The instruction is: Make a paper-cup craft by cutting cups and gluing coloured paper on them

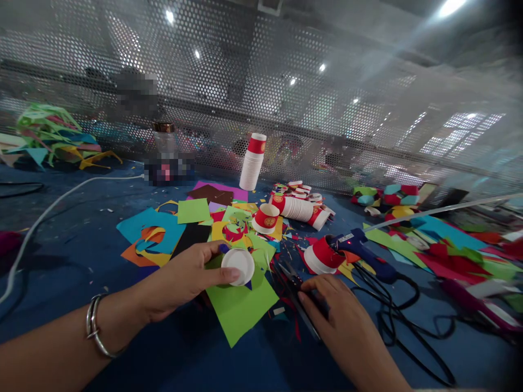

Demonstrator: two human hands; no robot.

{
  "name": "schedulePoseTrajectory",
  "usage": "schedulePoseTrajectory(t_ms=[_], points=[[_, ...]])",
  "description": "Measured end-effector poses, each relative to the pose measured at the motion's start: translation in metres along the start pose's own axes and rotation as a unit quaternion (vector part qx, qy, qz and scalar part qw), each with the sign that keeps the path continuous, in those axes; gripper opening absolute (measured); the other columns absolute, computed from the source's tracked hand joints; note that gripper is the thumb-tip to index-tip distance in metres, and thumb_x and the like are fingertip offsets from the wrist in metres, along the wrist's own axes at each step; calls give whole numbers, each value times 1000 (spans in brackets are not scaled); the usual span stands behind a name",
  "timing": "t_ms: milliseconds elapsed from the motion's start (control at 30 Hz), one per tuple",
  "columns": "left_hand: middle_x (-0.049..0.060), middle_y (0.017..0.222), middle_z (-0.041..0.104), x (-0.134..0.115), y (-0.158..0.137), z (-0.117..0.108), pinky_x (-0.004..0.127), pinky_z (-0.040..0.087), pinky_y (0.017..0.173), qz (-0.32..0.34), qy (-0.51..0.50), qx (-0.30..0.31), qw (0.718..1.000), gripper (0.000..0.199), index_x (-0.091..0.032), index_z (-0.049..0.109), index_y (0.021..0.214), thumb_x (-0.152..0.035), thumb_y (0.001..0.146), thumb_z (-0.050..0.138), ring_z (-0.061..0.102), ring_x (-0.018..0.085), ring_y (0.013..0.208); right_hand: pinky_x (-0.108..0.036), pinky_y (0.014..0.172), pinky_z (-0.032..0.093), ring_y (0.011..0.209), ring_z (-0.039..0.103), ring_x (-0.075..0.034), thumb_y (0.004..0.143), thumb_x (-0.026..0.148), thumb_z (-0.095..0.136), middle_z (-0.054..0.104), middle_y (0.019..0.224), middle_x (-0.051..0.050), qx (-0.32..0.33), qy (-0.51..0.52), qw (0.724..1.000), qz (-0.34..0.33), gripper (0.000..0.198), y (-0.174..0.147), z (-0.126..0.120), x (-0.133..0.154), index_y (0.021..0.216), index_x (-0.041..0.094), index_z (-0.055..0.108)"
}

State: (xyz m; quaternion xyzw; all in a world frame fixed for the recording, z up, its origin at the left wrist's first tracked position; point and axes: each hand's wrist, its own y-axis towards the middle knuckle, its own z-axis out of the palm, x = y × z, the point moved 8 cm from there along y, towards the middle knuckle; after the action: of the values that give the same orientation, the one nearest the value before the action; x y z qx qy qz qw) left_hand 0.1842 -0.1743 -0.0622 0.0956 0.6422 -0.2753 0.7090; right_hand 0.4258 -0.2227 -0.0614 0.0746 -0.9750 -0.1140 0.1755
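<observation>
My left hand (196,275) pinches a small white round piece (241,264), which looks like the bottom of a paper cup, with the thumb on its face. Bits of dark blue show at its edge. A light green paper sheet (245,310) lies beneath it. My right hand (337,313) is closed over the dark handles of a pair of scissors (293,276), whose blades point away from me. A dark straight tool (304,316) lies alongside. Just beyond that hand, a red and white paper cup (321,256) rests tilted against a blue glue gun (365,253).
A tall stack of paper cups (252,163) stands near the perforated metal screen (212,71). Another stack (296,208) lies on its side by an upright cup (265,219). Black cable (402,326) loops at right. Colored paper scraps (153,234) cover much of the blue table.
</observation>
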Motion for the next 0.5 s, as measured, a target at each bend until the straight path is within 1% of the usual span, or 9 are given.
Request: schedulePoseTrajectory(t_ms=[100, 167, 267, 333, 400, 467, 500], points=[[5, 124, 71, -2, -1, 1, 33, 49, 96, 6, 23, 10, 1000, 52, -22, 66, 123, -34, 76, 83, 65, 24, 113, -40, 82, 45, 94, 58, -25, 95, 27, 52, 62, 98, -6, 5, -6, 1000, 13, 10, 5, 3, -6, 90, 23, 59], [4, 123, 72, -4, -1, -1, 32, 48, 97, 15, 35, -5, 999, 50, -22, 68, 120, -34, 74, 84, 64, 24, 114, -40, 81, 45, 92, 58, -25, 94, 28, 52, 61, 94, -6, 9, -11, 1000, 17, 11, 8, 4, -7, 85, 23, 57], [3, 122, 72, -4, 0, -3, 32, 46, 99, 26, 35, -19, 999, 47, -22, 69, 118, -33, 74, 84, 64, 24, 115, -38, 77, 45, 86, 58, -24, 93, 31, 50, 61, 88, -5, -21, 11, 1000, 15, 16, 11, -5, -6, 81, 23, 55], [4, 122, 73, -4, 1, -1, 32, 46, 100, 29, 25, -8, 999, 47, -22, 69, 120, -31, 76, 82, 64, 23, 115, -36, 75, 45, 84, 59, -22, 94, 36, 50, 62, 90, -5, -49, 57, 997, 27, 16, 8, -13, -7, 85, 23, 55], [4, 121, 73, -2, 2, 1, 33, 46, 99, 24, 11, 7, 1000, 47, -21, 68, 122, -30, 78, 81, 65, 23, 113, -32, 73, 47, 80, 60, -20, 95, 41, 49, 63, 93, -4, -57, 115, 990, 56, 19, 3, -17, -11, 92, 23, 56], [5, 120, 73, 0, 2, 4, 33, 47, 98, 16, 2, 22, 1000, 46, -21, 68, 122, -30, 79, 80, 66, 23, 111, -28, 66, 46, 73, 57, -17, 97, 45, 46, 63, 91, -3, -30, 185, 978, 86, 23, -4, -12, -13, 95, 23, 54], [5, 120, 73, 1, 2, 6, 33, 47, 98, 14, -1, 30, 999, 45, -21, 68, 122, -30, 80, 79, 66, 22, 110, -27, 61, 45, 67, 54, -15, 98, 46, 43, 62, 87, -2, -15, 222, 970, 101, 25, -7, -8, -13, 93, 23, 53]])
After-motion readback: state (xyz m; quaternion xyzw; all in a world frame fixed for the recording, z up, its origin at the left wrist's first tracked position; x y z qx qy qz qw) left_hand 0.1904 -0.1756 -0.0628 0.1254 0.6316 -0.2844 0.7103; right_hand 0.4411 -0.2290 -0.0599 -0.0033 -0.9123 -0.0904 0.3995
